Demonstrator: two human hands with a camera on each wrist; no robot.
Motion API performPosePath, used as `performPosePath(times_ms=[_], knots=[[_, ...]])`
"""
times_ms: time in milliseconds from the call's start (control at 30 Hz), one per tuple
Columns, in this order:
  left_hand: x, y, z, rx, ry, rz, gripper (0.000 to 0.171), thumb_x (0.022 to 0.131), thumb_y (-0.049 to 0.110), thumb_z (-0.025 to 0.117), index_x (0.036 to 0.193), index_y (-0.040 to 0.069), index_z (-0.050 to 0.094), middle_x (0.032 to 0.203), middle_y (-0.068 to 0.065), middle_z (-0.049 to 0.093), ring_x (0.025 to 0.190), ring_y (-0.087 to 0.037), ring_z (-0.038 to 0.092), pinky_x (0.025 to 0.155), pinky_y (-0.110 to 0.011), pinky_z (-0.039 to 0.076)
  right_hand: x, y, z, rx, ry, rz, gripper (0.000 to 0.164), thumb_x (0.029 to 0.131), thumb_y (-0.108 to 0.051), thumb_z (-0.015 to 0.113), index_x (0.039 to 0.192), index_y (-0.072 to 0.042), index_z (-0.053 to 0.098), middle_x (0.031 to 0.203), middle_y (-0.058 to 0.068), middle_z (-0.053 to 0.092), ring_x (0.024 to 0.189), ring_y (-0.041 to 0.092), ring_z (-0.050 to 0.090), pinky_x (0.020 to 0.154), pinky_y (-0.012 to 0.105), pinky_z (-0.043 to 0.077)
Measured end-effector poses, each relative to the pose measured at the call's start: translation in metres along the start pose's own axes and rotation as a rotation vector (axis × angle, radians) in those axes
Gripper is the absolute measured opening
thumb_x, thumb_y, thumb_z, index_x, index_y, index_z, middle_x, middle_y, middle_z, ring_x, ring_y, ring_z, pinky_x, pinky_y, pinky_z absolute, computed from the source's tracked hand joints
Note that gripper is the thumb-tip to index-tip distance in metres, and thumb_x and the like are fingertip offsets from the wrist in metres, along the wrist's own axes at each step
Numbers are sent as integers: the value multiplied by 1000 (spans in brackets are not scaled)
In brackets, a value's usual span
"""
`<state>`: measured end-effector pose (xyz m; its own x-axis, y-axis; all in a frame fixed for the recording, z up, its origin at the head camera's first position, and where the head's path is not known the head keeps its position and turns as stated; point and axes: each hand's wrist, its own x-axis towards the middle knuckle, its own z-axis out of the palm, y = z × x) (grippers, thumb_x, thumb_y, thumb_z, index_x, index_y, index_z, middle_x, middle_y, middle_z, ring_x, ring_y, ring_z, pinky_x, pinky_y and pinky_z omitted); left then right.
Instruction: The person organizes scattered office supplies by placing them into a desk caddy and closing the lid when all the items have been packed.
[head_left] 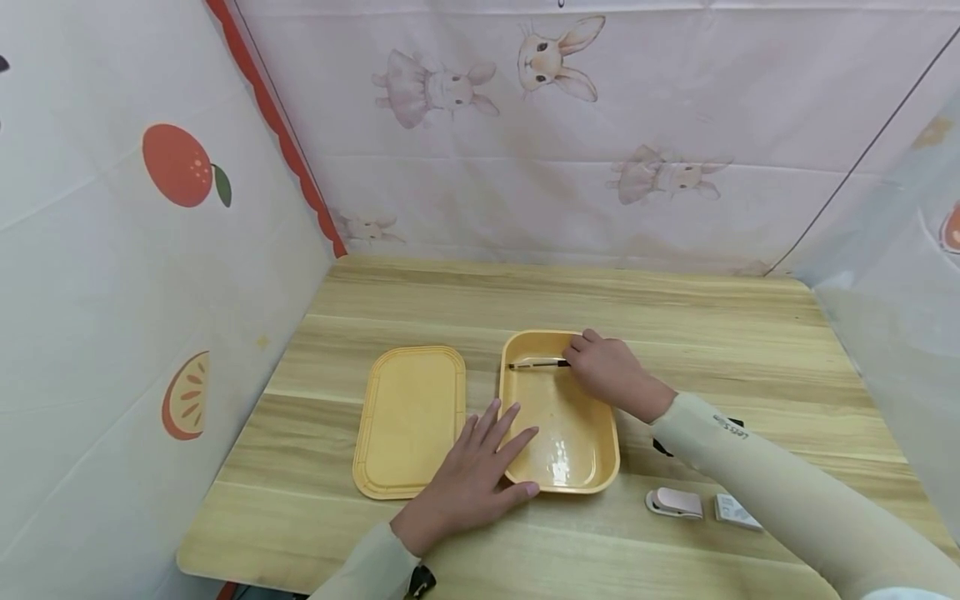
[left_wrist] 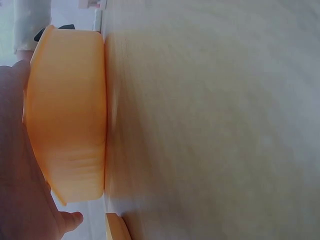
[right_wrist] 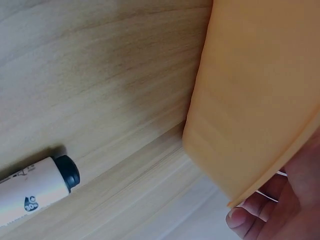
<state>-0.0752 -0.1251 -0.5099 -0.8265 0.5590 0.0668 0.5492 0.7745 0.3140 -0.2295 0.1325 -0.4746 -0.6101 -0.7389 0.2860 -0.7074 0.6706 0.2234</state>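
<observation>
A yellow rectangular box [head_left: 562,433], open at the top, stands on the table. Across its far end inside lies a slim pen [head_left: 534,364] with a clear barrel and a black end. My right hand [head_left: 611,375] reaches over the far right corner and pinches the pen's black end, the grip itself partly hidden by the hand. In the right wrist view its fingers [right_wrist: 255,212] curl at the box's rim. My left hand [head_left: 476,479] rests with straight, spread fingers over the near left corner of the box. Left of the box lies a flat yellow lid [head_left: 412,421].
To the box's right lie a pale pink stapler [head_left: 675,502] and a small white box [head_left: 737,511]. A white cylinder with a black end [right_wrist: 42,185] lies there too, mostly behind my right sleeve in the head view. Printed curtains [head_left: 562,208] bound the wooden table.
</observation>
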Motion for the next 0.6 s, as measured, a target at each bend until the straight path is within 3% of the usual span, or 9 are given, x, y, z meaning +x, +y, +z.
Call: performPosePath(times_ms=[300,600], knots=[[0,0,1,2,1,-5,72,99,73,27,161,39,15,171,-2,4,157,-25,-11,122,-63,14,0,0,-7,13,11,-4,6,90,-12,71,89,-7,68,86,8,65,74,24,56,46,34,48],[-1,1,1,-10,-1,-11,73,99,70,32,162,38,12,172,-2,3,157,-25,-11,122,-63,14,-4,6,-25,65,62,27,22,88,-17,76,106,-7,71,104,11,69,89,28,64,51,34,54]])
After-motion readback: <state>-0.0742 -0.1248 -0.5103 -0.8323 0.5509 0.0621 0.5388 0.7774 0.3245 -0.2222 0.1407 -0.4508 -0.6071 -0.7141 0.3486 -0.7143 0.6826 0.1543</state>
